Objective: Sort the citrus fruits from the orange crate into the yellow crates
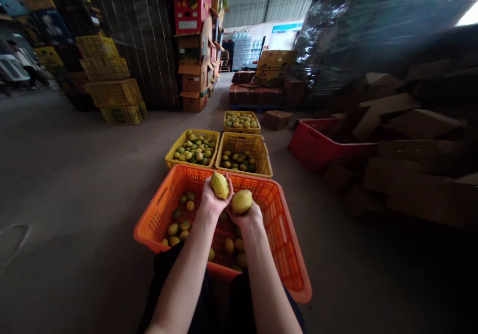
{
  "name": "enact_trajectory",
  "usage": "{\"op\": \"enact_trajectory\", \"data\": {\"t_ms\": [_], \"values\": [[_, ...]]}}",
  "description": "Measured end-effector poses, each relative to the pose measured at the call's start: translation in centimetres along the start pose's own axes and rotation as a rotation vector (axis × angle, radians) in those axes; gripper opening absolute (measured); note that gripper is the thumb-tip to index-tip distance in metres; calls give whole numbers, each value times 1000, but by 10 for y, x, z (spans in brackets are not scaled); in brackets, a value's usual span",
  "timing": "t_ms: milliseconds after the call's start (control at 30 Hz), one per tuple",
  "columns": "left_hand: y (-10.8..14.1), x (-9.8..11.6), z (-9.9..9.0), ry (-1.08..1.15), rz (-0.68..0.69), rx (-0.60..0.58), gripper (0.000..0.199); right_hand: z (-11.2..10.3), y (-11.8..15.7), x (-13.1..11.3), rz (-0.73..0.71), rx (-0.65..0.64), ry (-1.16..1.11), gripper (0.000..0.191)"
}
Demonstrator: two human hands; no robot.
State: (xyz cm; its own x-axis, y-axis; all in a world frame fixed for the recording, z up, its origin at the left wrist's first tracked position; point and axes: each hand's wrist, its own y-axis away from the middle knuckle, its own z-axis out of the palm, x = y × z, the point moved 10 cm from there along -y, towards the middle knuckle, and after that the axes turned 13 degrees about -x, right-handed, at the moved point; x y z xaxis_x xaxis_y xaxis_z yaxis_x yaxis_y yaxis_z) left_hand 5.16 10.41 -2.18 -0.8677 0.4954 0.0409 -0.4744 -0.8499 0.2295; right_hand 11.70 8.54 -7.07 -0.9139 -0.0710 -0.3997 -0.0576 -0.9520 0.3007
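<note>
My left hand (pixel 213 204) is closed round a yellow-green lemon (pixel 219 185), its pointed end facing up. Just beside it, my right hand (pixel 252 216) cups a second yellow lemon (pixel 242 202) in the palm. Both hands are close together over a large orange plastic crate (pixel 291 254), which stands in front of my legs. Several green and yellow lemons (pixel 174 229) lie loose on the crate's floor, some hidden under my forearms.
Beyond the orange crate stand three yellow crates (pixel 267 160) with lemons. To the right a red crate (pixel 309 147) sits by heaped cardboard (pixel 411 174). Stacked yellow crates (pixel 114 92) and fruit cartons (pixel 193 82) rise behind. A person (pixel 26 62) is far left.
</note>
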Motion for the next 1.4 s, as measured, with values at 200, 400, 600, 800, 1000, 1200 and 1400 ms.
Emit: {"op": "enact_trajectory", "data": {"t_ms": [200,400,600,800,1000,1200,1400], "values": [[3,11,-5,-210,28,114,14,-5,12,8,93,145,-67,15],[-2,1,2,-130,-37,-32,22,-4,6,13,146,65,-55,30],[-3,13,-3,-121,91,20,15,-20,10,10,122,220,-31,15],[-1,11,-5,-36,59,55,22,-2,7,19,150,102,-117,22],[-3,13,-7,0,104,44,23,-2,4,17,131,100,-85,18],[-2,15,2,-100,92,4,16,3,8,12,98,84,-92,22],[0,5,2,-71,5,20,18,8,10,9,79,86,-128,21]]}}
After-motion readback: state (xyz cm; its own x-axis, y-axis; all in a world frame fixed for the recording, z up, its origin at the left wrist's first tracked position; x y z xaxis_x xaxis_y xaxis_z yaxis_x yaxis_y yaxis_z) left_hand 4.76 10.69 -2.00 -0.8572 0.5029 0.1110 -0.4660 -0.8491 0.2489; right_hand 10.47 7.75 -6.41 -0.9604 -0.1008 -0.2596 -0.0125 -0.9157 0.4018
